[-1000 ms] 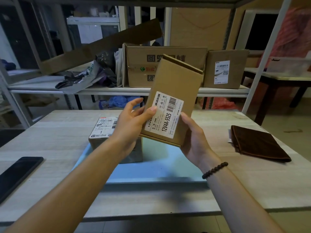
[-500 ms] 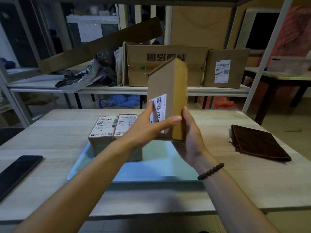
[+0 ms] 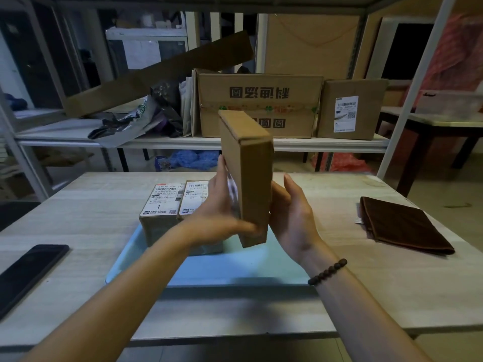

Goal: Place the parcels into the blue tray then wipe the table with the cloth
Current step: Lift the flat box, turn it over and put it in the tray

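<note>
— Pale wooden table [image 3: 78, 226], blue tray [image 3: 209, 273] with two labelled parcels [image 3: 167, 212]?
— Yes. Left hand [image 3: 219, 212] and right hand [image 3: 292, 218] grip an upright cardboard parcel [image 3: 251, 184] above the tray; brown cloth [image 3: 402, 226] lies folded to the right.

I read a large "1" on the white label of the left parcel [image 3: 160, 205] in the tray; its top line of digits is blurry. The big carton [image 3: 258, 105] on the shelf carries upside-down Chinese characters. Other labels are too small to read.
</note>
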The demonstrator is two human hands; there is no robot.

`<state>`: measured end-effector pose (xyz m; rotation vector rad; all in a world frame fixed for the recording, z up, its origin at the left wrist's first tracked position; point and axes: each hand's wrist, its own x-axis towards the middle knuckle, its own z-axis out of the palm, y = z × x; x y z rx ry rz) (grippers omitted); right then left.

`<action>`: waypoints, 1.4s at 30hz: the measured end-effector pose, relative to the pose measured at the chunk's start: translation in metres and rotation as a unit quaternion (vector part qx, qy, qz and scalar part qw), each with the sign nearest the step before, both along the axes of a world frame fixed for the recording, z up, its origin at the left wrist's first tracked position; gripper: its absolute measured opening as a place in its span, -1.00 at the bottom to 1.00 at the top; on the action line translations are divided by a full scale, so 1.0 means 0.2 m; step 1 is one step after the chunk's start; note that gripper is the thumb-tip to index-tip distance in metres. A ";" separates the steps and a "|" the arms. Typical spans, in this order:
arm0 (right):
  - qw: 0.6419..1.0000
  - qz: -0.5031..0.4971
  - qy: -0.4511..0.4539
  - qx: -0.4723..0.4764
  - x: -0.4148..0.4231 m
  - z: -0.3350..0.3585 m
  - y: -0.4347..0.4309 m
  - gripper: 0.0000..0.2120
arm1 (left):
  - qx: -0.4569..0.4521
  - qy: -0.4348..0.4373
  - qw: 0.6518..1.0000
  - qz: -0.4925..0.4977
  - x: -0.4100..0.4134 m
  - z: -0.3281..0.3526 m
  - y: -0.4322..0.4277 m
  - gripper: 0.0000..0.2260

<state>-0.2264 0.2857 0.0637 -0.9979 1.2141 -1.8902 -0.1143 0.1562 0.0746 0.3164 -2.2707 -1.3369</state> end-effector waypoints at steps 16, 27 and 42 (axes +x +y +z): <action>0.986 -0.036 0.158 -0.028 -0.02 -0.01 0.03 -0.51 | 0.151 0.218 0.955 0.136 0.01 0.04 0.12 -0.51; 0.960 -0.262 0.103 0.006 -0.08 -0.03 0.03 -0.65 | 0.321 0.236 0.903 0.159 0.06 0.07 0.02 -0.67; 0.887 -0.340 0.305 -0.068 -0.02 -0.07 -0.01 -0.39 | 0.080 0.073 0.994 0.029 -0.01 0.06 0.14 -0.30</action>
